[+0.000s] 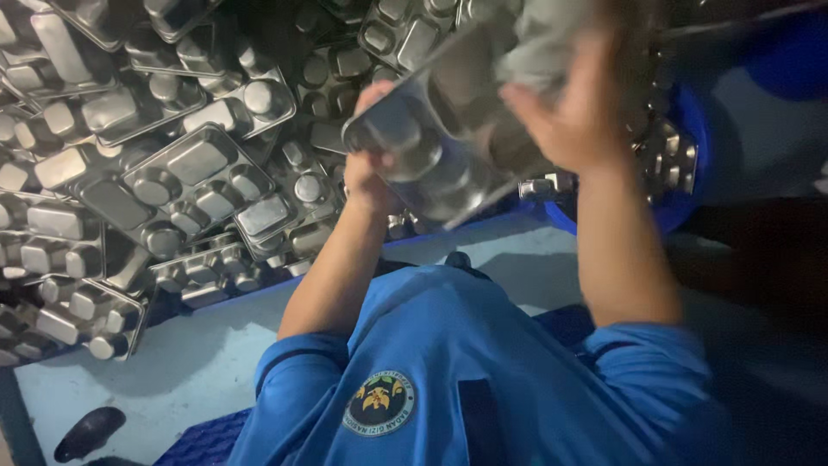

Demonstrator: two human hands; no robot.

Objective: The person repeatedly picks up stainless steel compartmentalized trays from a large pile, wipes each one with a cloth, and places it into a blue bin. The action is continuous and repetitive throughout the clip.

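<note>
Two hands, left hand (369, 177) & right hand (576, 112); one metal tray (440, 138) held up, one grey cloth (543, 39), approx. dozens of trays in pile (172, 173).

1. We see a big heap of steel compartment trays (172, 185) filling the upper left, lying tilted and overlapping one another.
2. We see a blue tub (681, 164) at the right, with more steel trays (668, 160) stacked inside it.
3. We see a pale floor (198, 354) below the heap, edged in blue.
4. We see a dark shoe-like shape (89, 431) at the lower left, on that floor.
5. We see a blue textured mat (207, 440) just beside it.
</note>
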